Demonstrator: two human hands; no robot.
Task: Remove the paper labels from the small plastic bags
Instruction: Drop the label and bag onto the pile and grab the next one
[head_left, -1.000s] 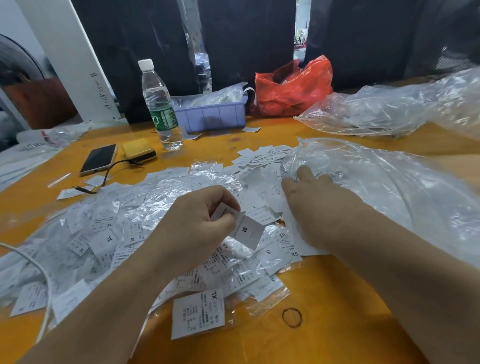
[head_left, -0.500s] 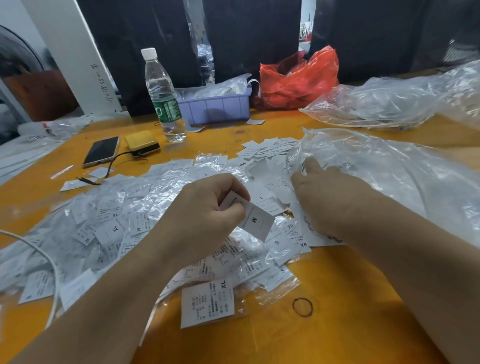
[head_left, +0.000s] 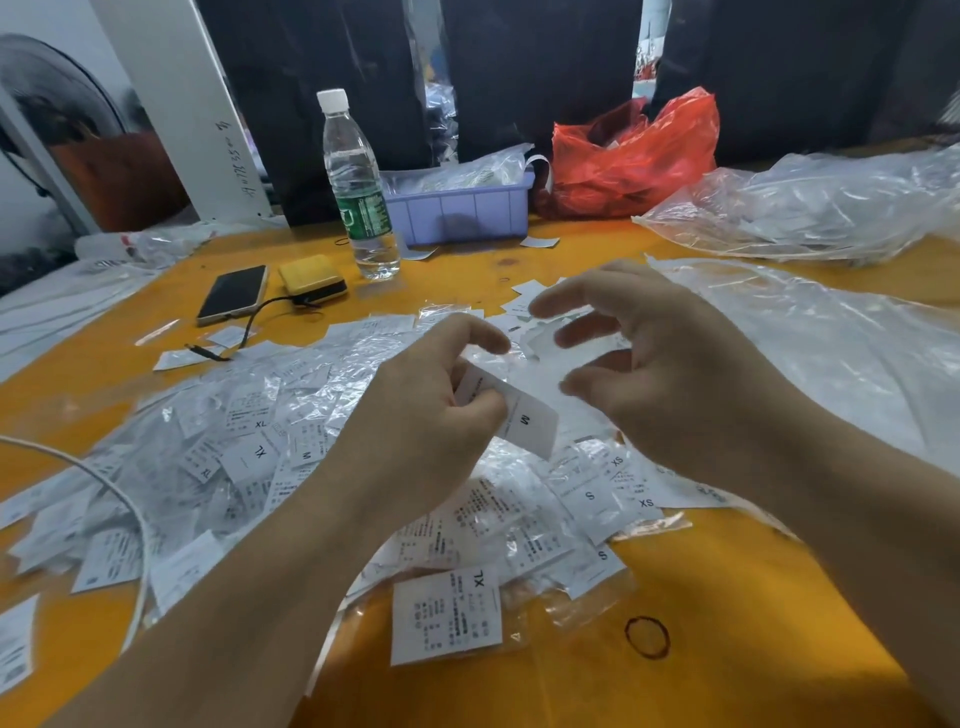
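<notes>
Between the curled left hand's (head_left: 426, 415) fingers, a flat white paper label marked M (head_left: 524, 423) is pinched; right hand (head_left: 670, 374) hovers just beside, fingers spread over crinkly clear plastic bags (head_left: 291, 415).

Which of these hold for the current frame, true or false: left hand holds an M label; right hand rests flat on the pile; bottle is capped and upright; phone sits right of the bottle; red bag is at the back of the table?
1. The left hand holds a label marked M. True.
2. The right hand rests flat on the pile. False: it hovers above the pile, fingers spread and loosely curled, holding nothing.
3. The bottle is capped and upright. True.
4. The phone sits right of the bottle. False: it lies to the bottle's left, beside a yellow case.
5. The red bag is at the back of the table. True.
</notes>
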